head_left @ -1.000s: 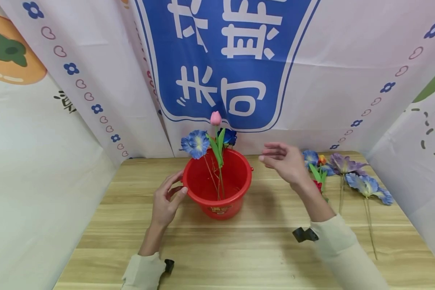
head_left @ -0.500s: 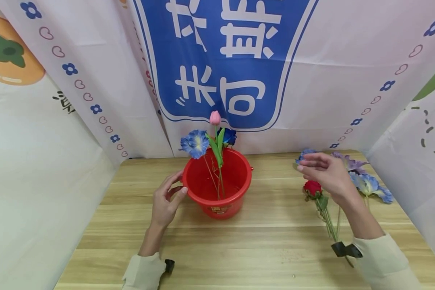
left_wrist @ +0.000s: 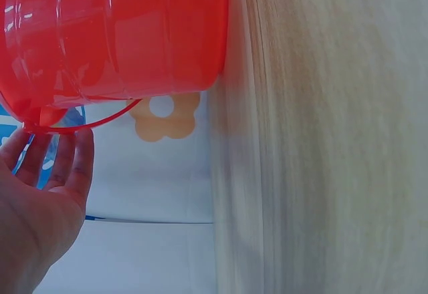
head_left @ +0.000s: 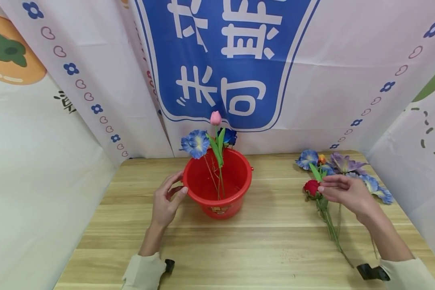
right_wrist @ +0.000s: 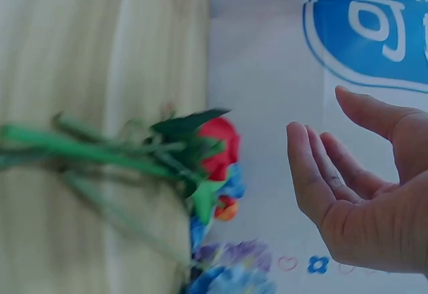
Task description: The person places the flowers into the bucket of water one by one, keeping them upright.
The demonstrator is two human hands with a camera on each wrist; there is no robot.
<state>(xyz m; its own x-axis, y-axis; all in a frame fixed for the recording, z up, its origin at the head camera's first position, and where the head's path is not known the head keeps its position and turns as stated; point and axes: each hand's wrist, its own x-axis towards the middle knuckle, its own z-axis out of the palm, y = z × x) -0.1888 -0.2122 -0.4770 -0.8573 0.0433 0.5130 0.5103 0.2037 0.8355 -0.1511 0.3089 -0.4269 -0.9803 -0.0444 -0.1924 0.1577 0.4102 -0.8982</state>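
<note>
In the head view, a red bucket (head_left: 221, 209) stands upright on the table, holding a blue iris (head_left: 195, 143), a pink tulip (head_left: 215, 118) and a dark blue rose (head_left: 228, 137). My left hand (head_left: 168, 202) touches the bucket's left side, with fingertips and thumb tip at the outer rim. The left wrist view has those fingers loosely extended at the bucket's thin red handle (left_wrist: 114, 117). To the right, my right hand (head_left: 348, 193) hovers beside a red rose (head_left: 312, 188), its fingertips overlapping the bloom's edge, nothing held. In the right wrist view its fingers stay apart from the rose.
Behind the rose lie a blue iris (head_left: 307, 159), an orange tulip (head_left: 322, 159) and a purple flower (head_left: 344, 162). Another blue iris (head_left: 377, 187) lies at the right, partly behind my hand. A printed cloth (head_left: 333, 80) hangs along the table's (head_left: 137, 177) back edge.
My right hand has moved right and toward me, from beside the bucket to the red rose. My left hand and the bucket have stayed in place.
</note>
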